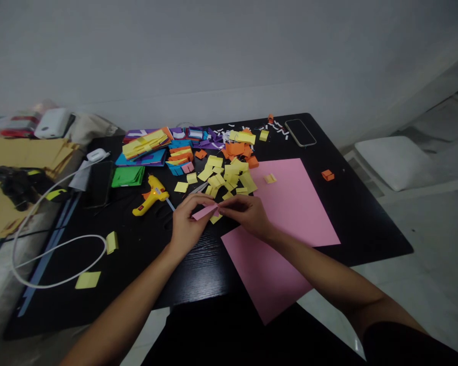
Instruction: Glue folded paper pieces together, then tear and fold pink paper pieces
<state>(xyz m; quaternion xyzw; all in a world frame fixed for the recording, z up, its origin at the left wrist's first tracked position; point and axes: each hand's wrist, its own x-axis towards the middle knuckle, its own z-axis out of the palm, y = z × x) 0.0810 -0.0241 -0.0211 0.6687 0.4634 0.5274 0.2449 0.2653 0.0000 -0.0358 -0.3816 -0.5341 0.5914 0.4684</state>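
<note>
A small pink paper strip (205, 212) is held up between my hands above the black table. My left hand (190, 222) is closed around its left part, thumb and fingers pinching it. My right hand (248, 213) pinches the strip's right end with the fingertips. Just beyond my hands lies a loose pile of yellow paper pieces (232, 173). Scissors (199, 188) lie partly hidden behind my left hand. A large pink sheet (290, 203) spreads under and beside my right forearm, overhanging the table's front edge.
A yellow glue gun (151, 196) lies left of my hands. Behind it are green papers (127, 176) and stacks of coloured strips (147, 145). A white cable (61, 282) loops at the left. A phone (300, 133) rests at the back right, an orange folded piece (327, 175) nearer.
</note>
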